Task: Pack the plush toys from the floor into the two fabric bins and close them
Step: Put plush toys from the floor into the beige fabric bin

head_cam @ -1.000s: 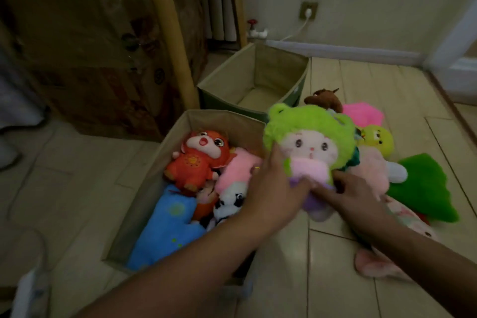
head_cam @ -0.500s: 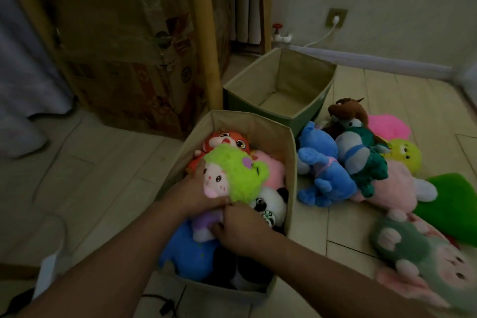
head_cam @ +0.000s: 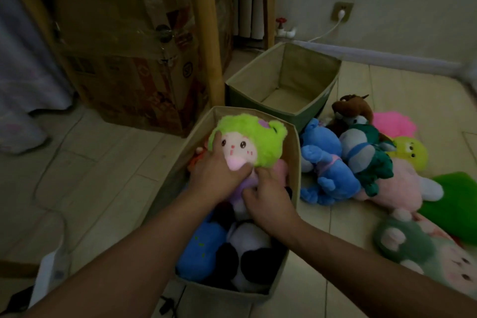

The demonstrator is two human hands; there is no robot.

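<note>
A plush doll with a lime-green furry hood (head_cam: pixel 253 141) lies face up at the far end of the near fabric bin (head_cam: pixel 294 162). My left hand (head_cam: pixel 216 175) grips its head and neck from the left. My right hand (head_cam: pixel 268 196) holds its purple body from below. Under them the near bin holds a blue plush (head_cam: pixel 201 248) and a panda plush (head_cam: pixel 247 258). The far fabric bin (head_cam: pixel 309 59) stands open with nothing inside. To the right on the floor lie a blue plush (head_cam: pixel 325 170), a teal and grey plush (head_cam: pixel 366 155) and several others.
A taped cardboard box (head_cam: pixel 124 54) and a wooden post (head_cam: pixel 204 28) stand left of the bins. A wall socket with a white cable (head_cam: pixel 342 11) is behind the far bin. A green cushion (head_cam: pixel 459 204) lies at the right edge.
The green-hooded doll was carried left from above the floor pile into the near bin, then shifted toward the bin's far end and turned face up. Both hands stayed on it.
</note>
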